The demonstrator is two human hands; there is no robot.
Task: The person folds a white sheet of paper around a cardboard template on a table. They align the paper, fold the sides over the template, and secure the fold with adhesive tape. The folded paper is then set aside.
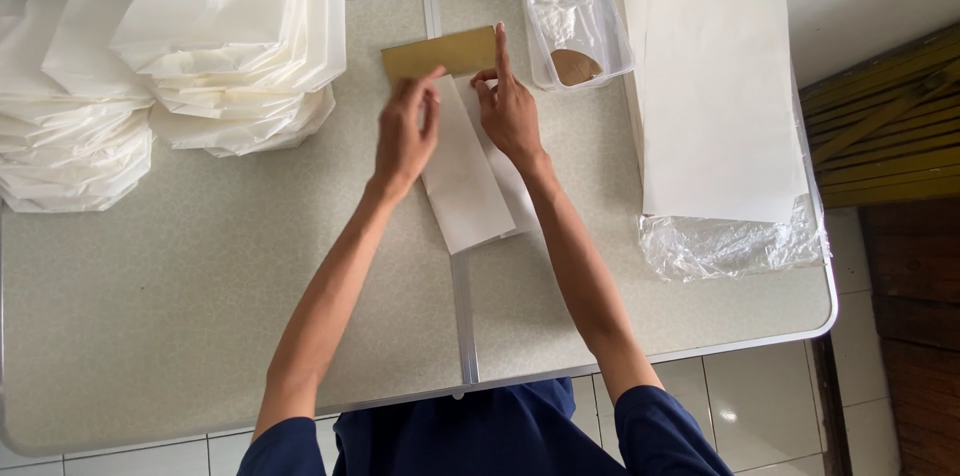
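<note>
White paper [462,181]; tan card [440,54]; speckled beige table [200,286].

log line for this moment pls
left hand: on folded white paper | right hand: forefinger on brown card | stacks: folded left, flat right

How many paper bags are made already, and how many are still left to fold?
Done: big heaps of folded white paper pieces at the table's left. In hand: the left hand and right hand press a folded white sheet beside a flat brown card strip. Left: a thick stack of flat white sheets on the right. Exact counts can't be told.
</note>
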